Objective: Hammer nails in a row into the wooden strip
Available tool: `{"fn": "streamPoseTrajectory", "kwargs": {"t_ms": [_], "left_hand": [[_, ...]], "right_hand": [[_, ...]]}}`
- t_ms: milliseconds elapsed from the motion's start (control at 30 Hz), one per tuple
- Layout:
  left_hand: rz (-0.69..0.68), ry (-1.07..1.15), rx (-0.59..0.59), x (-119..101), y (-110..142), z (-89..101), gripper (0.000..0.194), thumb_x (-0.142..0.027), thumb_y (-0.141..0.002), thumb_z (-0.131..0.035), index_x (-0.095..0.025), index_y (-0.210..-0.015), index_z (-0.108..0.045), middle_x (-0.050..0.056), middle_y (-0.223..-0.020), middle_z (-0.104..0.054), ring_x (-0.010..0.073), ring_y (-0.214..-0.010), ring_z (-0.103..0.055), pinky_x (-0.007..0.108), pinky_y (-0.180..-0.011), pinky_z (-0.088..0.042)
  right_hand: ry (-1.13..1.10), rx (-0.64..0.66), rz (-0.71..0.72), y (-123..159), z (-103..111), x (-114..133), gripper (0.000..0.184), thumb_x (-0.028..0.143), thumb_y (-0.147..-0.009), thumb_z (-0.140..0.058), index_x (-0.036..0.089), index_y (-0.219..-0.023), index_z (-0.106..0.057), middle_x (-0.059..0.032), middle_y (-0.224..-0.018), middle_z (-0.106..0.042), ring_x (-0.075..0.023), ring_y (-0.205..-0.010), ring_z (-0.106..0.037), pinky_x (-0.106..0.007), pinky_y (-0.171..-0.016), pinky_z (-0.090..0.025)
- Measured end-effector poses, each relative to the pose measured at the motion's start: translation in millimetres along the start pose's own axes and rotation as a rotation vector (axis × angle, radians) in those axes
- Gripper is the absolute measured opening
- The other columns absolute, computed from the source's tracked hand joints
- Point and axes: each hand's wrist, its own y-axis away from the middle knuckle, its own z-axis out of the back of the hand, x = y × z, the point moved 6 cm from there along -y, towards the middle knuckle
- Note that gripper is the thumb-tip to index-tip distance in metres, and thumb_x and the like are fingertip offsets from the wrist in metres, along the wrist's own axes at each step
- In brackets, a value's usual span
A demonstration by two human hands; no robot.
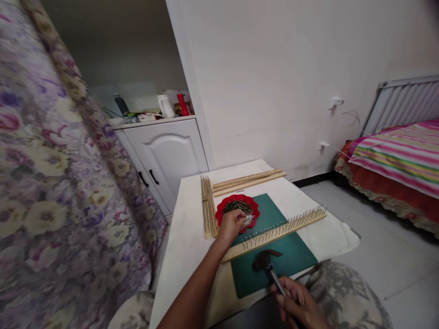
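Note:
My left hand [233, 222] reaches over a red scalloped dish [256, 206] heaped with nails [236, 205]. Its fingers are pinched together at the nails; what lies between them is too small to make out. Wrapped around the handle of a claw hammer [265, 261] is my right hand [297, 299]. The hammer's head hovers at the lower part of a green mat [298, 249]. A long wooden strip [236, 250] lies across the mat, with rows of nails standing up along most of it. Its left end has no nails standing in it.
Wooden strips with nails [207, 208] lie left of the dish, and more strips [248, 181] lie at the back of the white-covered table [181, 246]. A floral curtain [75, 183] hangs at left. A white cabinet [171, 155] stands behind, a bed [401, 155] at right.

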Motion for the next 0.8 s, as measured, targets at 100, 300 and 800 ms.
{"fn": "streamPoseTrajectory", "kwargs": {"t_ms": [100, 300, 800], "left_hand": [[0.055, 0.184, -0.006, 3.9, 14.7, 3.6, 0.014, -0.024, -0.072, -0.052, -0.014, -0.078, -0.059, -0.002, -0.059, -0.058, 0.0095, -0.054, -0.054, 0.018, -0.051, -0.039], [0.228, 0.791, 0.040, 3.8, 48.5, 6.3, 0.030, -0.027, -0.064, -0.063, -0.013, -0.090, -0.058, -0.003, -0.061, -0.058, 0.0062, -0.045, -0.051, 0.017, -0.045, -0.038], [0.318, 1.104, 0.134, 8.6, 94.2, 0.6, 0.025, -0.037, -0.073, -0.061, -0.016, -0.077, -0.049, -0.003, -0.059, -0.059, 0.0071, -0.047, -0.054, 0.017, -0.047, -0.037]], "right_hand": [[0.015, 0.001, -0.005, -0.3, 1.9, -4.0, 0.042, 0.056, -0.071, -0.060, 0.018, -0.086, -0.048, 0.0079, -0.044, -0.055, -0.0018, -0.023, -0.030, -0.013, -0.026, -0.020], [0.023, -0.058, 0.014, 3.1, 1.2, -0.8, 0.038, 0.053, -0.073, -0.060, 0.018, -0.085, -0.050, 0.0071, -0.044, -0.058, -0.0018, -0.020, -0.033, -0.012, -0.026, -0.020], [0.010, -0.230, 0.022, 11.7, -18.4, 13.4, 0.034, 0.047, -0.073, -0.063, 0.018, -0.083, -0.052, 0.0083, -0.046, -0.057, -0.0013, -0.022, -0.035, -0.012, -0.027, -0.021]]}}
